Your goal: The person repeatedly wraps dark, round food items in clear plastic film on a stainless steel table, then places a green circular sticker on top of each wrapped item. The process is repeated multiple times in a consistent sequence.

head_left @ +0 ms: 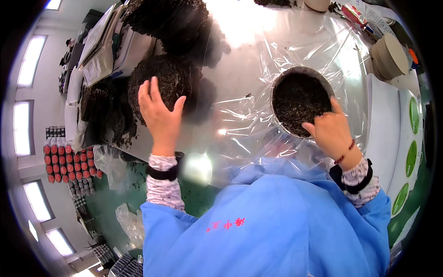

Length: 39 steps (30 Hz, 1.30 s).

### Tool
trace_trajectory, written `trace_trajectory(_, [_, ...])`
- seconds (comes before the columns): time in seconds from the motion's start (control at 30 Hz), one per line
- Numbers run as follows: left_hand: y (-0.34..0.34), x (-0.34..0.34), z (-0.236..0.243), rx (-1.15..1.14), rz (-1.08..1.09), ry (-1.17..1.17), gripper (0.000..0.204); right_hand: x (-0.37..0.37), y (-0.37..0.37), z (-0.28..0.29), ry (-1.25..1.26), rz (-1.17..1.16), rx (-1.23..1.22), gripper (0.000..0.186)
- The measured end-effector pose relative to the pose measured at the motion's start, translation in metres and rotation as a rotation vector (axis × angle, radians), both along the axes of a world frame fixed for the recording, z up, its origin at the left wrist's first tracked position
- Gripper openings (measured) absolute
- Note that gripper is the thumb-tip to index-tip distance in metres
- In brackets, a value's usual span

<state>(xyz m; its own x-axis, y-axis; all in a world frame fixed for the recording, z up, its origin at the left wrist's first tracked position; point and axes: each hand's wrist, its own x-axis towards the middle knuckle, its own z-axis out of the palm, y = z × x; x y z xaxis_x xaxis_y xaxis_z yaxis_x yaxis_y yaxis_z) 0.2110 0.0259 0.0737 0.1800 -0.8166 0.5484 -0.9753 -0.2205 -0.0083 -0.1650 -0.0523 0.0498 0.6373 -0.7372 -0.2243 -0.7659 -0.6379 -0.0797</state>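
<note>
The wide fisheye view looks down from head height, close above the hands (159, 117) and bench (244, 60), reaching windows (21, 127) far left.

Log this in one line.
left hand: at round dark fibrous bundle; right hand: at round pale container holding dark shreds; around container: clear plastic film

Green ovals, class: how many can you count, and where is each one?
3, in a column to the right of the right hand: upper oval, middle oval, lower oval. Others may be hidden.
</note>
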Motion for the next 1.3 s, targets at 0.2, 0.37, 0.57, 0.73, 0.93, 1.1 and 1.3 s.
trace_trajectory(0.2, [0.033, 0.056, -0.002, 0.151, 0.004, 0.321, 0.052, -0.013, -0.027, -0.022, -0.289, 0.118, 0.042, 0.024])
trace_trajectory(0.37, [0.023, -0.006, 0.06, -0.326, -0.009, 0.162, 0.037, -0.051, -0.061, -0.081, -1.222, -0.46, 0.242, 0.046])
trace_trajectory(0.57, [-0.017, -0.137, 0.022, -0.312, -0.421, 1.798, 0.03, -0.042, -0.077, -0.017, -1.473, -0.515, 0.526, 0.055])
trace_trajectory(0.73, [-0.053, -0.205, -0.044, -0.079, -0.29, 2.097, 0.034, -0.026, -0.107, -0.042, -0.694, -0.375, -0.07, 0.038])
trace_trajectory(0.93, [-0.076, -0.23, -0.042, 0.098, -0.678, 0.302, 0.041, -0.02, -0.096, -0.062, -0.662, -0.406, -0.133, 0.027])
trace_trajectory(1.1, [-0.078, -0.23, -0.091, 0.307, -0.763, 0.387, 0.037, -0.01, -0.087, -0.062, -0.633, -0.277, -0.287, 0.018])
trace_trajectory(1.3, [-0.075, -0.235, -0.097, 0.354, -0.685, 0.246, 0.074, -0.011, -0.084, -0.072, -0.478, -0.002, -0.633, 0.021])
